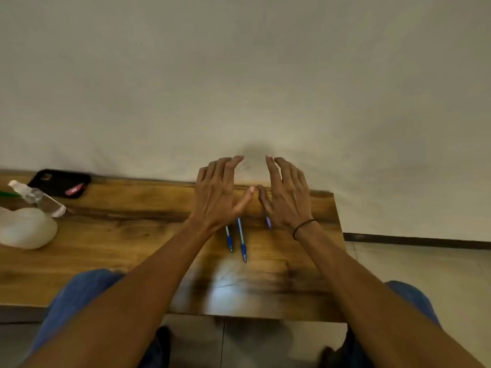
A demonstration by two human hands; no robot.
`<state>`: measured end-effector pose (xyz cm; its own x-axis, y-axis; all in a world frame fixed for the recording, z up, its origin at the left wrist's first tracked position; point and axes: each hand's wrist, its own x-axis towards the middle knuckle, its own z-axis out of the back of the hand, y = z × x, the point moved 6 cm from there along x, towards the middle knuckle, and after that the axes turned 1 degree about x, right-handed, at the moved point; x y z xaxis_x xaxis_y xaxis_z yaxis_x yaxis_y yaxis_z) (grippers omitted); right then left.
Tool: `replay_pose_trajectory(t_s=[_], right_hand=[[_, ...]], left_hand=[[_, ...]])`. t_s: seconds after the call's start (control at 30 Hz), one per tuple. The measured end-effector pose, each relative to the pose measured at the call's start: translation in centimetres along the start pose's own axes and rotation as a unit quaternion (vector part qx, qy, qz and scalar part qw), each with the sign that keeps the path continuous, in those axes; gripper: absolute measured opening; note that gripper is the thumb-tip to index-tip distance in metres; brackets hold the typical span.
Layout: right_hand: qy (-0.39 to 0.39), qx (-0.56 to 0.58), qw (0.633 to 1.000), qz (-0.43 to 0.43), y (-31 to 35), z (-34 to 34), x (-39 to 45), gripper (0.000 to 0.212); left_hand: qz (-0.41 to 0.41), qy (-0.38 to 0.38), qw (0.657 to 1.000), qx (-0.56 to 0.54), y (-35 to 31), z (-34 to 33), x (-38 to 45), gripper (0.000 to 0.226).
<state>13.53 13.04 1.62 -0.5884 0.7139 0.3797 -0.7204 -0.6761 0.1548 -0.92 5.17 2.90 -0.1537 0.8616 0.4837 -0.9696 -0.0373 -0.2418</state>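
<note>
My left hand [218,192] and my right hand [285,197] are held side by side above the far edge of a wooden table [132,243], backs up, fingers relaxed and slightly bent, holding nothing. The two thumbs nearly touch. Two blue pens [236,240] lie parallel on the table just below my left wrist, tips toward me. A third blue pen [268,223] shows only as a short piece beside my right palm; the rest is hidden under that hand.
At the table's left end lie a black phone [57,181] with a pink item [74,189] on it, a clear plastic bottle [39,199] on its side, and a white plastic bag [25,229]. A plain wall stands directly behind the table. Floor lies to the right.
</note>
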Motion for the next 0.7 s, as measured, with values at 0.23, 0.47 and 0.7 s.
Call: replay_pose_trajectory(t_s=[0.23, 0.47, 0.7], right_hand=[[0.075, 0.094, 0.992, -0.024, 2.0, -4.5, -1.1, 0.026], [0.275, 0.126, 0.948, -0.098, 2.8, -9.0, -3.2, 0.019], [0.345, 0.197, 0.908, -0.134, 3.3, -11.5, -4.1, 0.031]], left_hand=[[0.08, 0.113, 0.99, -0.006, 2.8, -4.4, -3.2, 0.031], [0.124, 0.281, 0.951, 0.033, 3.8, -8.0, -3.6, 0.029], [0.175, 0.351, 0.919, 0.02, 6.1, -8.8, -2.4, 0.041]])
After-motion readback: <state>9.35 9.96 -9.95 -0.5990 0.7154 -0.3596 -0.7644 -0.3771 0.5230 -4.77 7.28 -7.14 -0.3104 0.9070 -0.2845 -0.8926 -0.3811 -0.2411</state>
